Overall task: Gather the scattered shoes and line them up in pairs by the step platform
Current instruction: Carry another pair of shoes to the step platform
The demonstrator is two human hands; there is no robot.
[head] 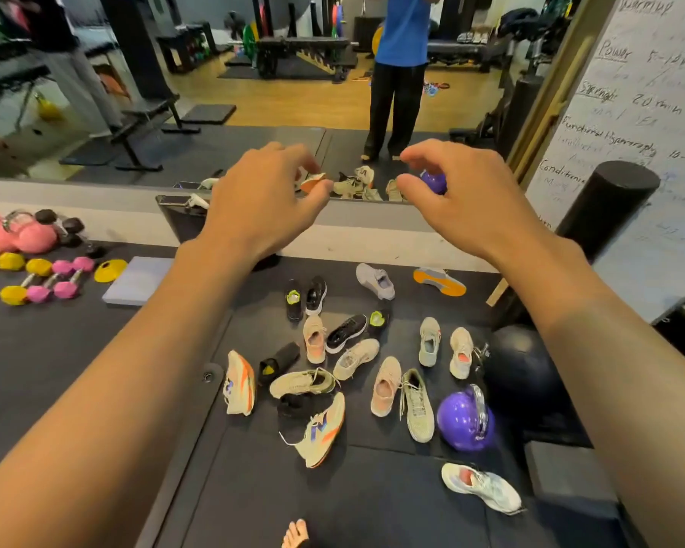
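Your left hand and right hand hover loosely curled, empty. Some eighteen scattered shoes lie below, with one glossy purple kettlebell among them at the right.

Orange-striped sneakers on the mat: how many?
2. Left sneaker lies at the pile's left edge; front sneaker at its near side, centre. Arms may hide others.

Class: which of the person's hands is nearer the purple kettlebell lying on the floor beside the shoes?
Right. The right hand is up in the air above the purple kettlebell, on its side; the left hand is up farther left, above the scattered shoes.
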